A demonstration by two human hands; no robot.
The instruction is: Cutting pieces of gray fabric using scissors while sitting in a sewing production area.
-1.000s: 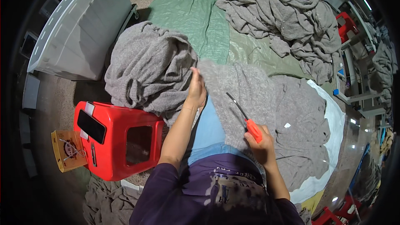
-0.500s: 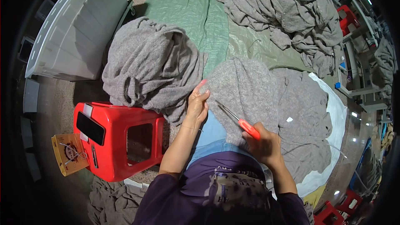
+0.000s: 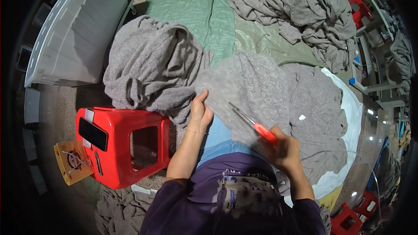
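Observation:
My left hand (image 3: 200, 112) grips the left edge of a light grey knitted piece (image 3: 263, 80), thumb on top and the other fingers partly hidden by it. The cloth spreads over my lap and is smeared by motion near that hand. In my right hand (image 3: 283, 150) is a red-handled tool (image 3: 265, 134) with a slim metal shaft that looks split toward the tip. Its tip points up and left, over the knit; whether it touches the cloth I cannot tell. Under the knit, part of my blue trousers (image 3: 214, 135) shows.
Left of me a red stool (image 3: 115, 148) carries a phone (image 3: 92, 134), beside a yellow box (image 3: 73, 162). A grey knit heap (image 3: 148, 65) lies behind it, near a white bin (image 3: 82, 35). More grey knits (image 3: 291, 4) lie far off on a green sheet (image 3: 191, 13); others (image 3: 320, 113) lie at right.
The knit's left edge has swung leftward with my left hand, which has shifted slightly left. The fingertips that showed above the edge are now behind the cloth. The tool remains in my right hand.

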